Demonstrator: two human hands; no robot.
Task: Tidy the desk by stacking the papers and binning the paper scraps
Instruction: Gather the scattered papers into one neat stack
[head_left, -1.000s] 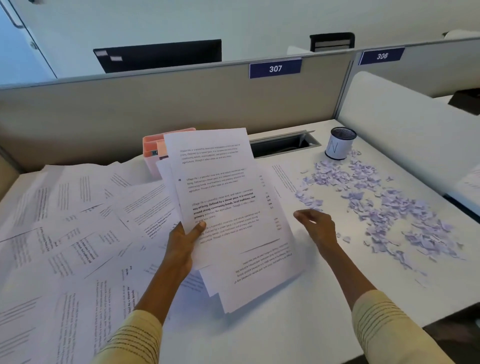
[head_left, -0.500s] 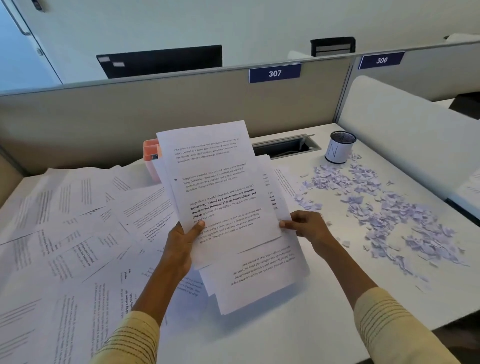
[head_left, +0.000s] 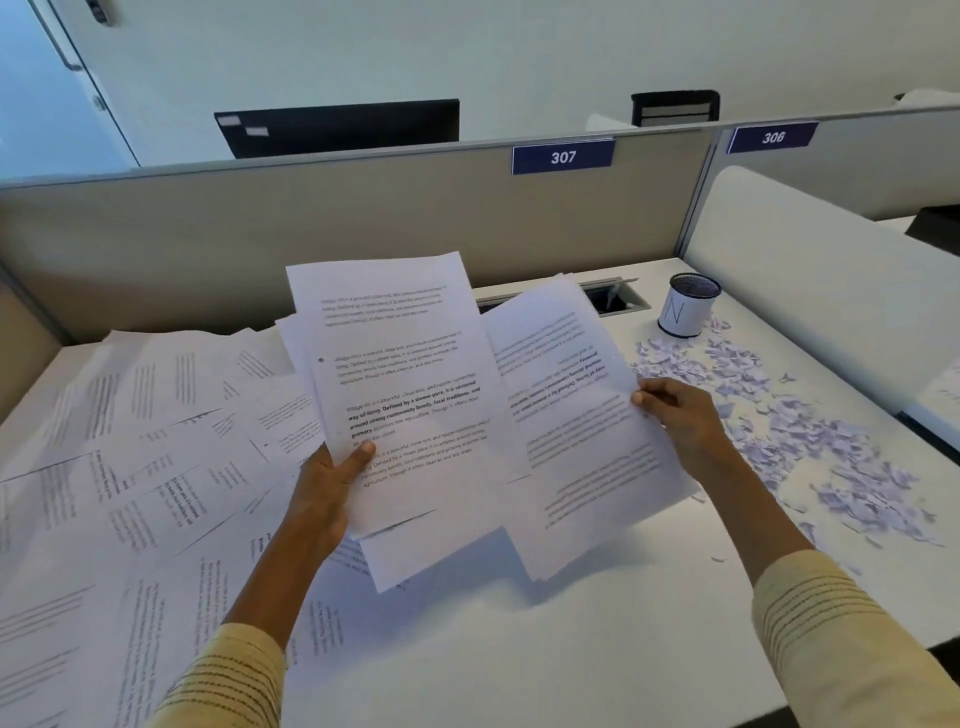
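Head view — printed sheets (head_left: 400, 395) in both hands' grip

A sheaf of white printed paper sheets (head_left: 400, 395) was held raised above the white desk (head_left: 519, 649), text upright toward the viewer, with a second set of white printed sheets (head_left: 582, 431) fanned out beside it on the right, its text upside down. More white printed sheets (head_left: 130, 467) lay loose and overlapping across the left half of the desk. Small torn pale lilac paper scraps (head_left: 810, 431) were scattered over the right side, the farthest lying just beside a small white cylindrical bin with a dark rim (head_left: 685, 306).
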